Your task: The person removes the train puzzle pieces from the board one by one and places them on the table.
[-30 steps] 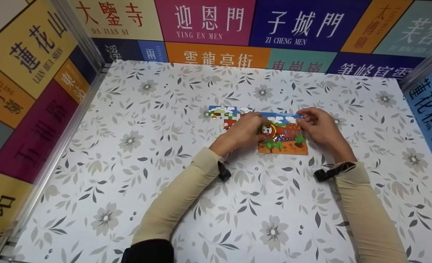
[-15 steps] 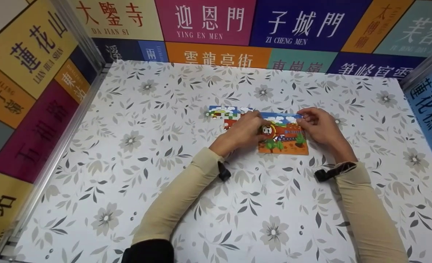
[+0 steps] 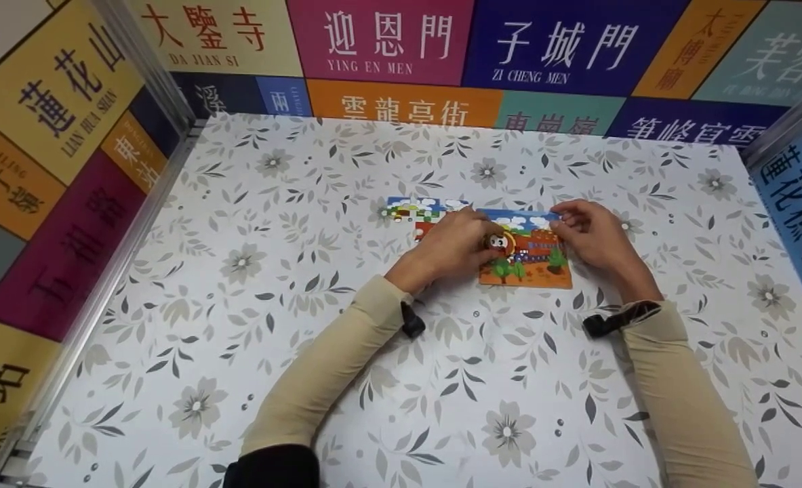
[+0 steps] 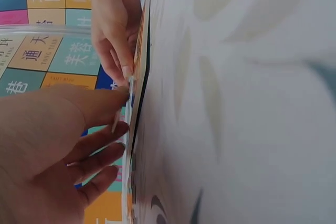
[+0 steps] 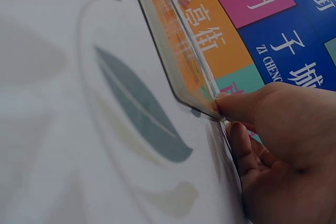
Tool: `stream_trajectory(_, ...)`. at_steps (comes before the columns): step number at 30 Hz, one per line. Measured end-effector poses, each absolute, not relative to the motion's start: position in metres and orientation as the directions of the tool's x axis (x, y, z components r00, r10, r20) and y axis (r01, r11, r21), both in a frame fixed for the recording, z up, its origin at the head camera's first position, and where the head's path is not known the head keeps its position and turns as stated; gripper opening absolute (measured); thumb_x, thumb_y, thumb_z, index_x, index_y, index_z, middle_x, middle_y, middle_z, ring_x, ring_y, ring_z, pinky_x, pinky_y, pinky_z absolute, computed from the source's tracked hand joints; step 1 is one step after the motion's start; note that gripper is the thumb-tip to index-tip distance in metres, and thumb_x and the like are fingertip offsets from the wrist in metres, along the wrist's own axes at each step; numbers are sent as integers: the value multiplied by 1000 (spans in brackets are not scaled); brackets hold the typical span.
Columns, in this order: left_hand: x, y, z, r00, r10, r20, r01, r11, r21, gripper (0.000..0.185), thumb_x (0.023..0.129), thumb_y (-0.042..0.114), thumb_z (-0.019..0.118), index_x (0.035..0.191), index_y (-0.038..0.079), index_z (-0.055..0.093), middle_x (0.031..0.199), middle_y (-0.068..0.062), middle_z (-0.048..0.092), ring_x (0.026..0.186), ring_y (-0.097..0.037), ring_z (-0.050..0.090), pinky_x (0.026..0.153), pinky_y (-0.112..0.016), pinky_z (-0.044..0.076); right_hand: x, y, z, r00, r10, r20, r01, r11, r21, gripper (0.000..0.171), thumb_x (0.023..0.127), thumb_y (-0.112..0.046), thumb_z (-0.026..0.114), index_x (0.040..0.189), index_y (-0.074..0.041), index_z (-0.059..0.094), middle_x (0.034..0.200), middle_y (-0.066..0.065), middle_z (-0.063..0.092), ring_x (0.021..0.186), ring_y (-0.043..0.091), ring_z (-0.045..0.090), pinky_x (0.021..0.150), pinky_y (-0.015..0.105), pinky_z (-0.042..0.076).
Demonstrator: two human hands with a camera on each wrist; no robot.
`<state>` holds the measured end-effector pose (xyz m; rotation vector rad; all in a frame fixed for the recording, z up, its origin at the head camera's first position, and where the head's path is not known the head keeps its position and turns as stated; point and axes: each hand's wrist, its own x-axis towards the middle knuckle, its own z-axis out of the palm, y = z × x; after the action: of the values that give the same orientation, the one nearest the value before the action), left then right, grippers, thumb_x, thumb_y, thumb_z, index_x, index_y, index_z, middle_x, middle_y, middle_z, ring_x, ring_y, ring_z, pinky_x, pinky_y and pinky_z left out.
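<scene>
A puzzle board (image 3: 533, 274) with a colourful train picture lies flat on the table, between the two hands in the head view. My left hand (image 3: 453, 245) is over the board's left side and pinches a small puzzle piece (image 4: 116, 120), seen as a thin edge between thumb and fingers in the left wrist view. Its fingers hide part of the picture. My right hand (image 3: 594, 234) grips the board's right edge near the far corner. In the right wrist view the thumb (image 5: 236, 106) presses on the board's corner, with the other fingers curled beside it.
Several puzzle pieces (image 3: 414, 205) lie left of the board, partly hidden behind the left hand. The table (image 3: 238, 366) has a grey leaf and flower pattern. Upright panels with coloured lettered blocks (image 3: 380, 41) stand along its back and sides.
My left hand shifts very slightly over the board, and a little more of its thumb shows beside the train's face. The right hand and the board stay in place.
</scene>
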<state>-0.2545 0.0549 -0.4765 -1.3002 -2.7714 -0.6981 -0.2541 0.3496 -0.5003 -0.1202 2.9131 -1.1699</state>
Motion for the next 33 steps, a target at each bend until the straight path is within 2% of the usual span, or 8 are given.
stream_trajectory(5,-257,49,-473,-683,695,227,714,569,407,38,94,41,69,125,19,70,120,3,72,110,-17,63,97,-34,49,-253,349,-500,-996,-79,47,-89,713,-695,35,98,-31,66,127,-13,66,106,5,60,90,12,58,74,12,44)
stream_trajectory(8,-258,44,-471,-697,672,252,704,572,422,41,94,41,69,128,18,69,123,3,71,111,-15,63,96,-32,50,-253,349,-499,-996,-82,46,-90,708,-700,35,98,-32,66,128,-12,66,106,6,60,90,13,58,74,11,44)
stream_trajectory(22,-265,18,-466,-753,597,276,627,526,575,41,90,42,74,124,20,71,115,4,72,97,-14,68,82,-23,53,-252,349,-498,-997,-72,25,-69,719,-692,35,98,-32,66,128,-14,65,108,6,61,90,13,58,74,12,44)
stream_trajectory(27,-266,8,-463,-765,581,278,605,499,620,42,90,43,75,125,20,70,117,2,72,99,-15,68,85,-28,54,-252,350,-499,-997,-76,24,-71,721,-689,35,98,-33,65,128,-14,65,107,6,60,91,13,58,74,12,44)
stream_trajectory(33,-266,-6,-464,-762,574,299,613,491,619,42,89,42,75,124,19,71,115,2,73,104,-17,67,90,-32,54,-252,351,-499,-997,-78,28,-76,723,-687,36,99,-33,64,129,-14,65,106,5,60,90,13,57,74,14,43)
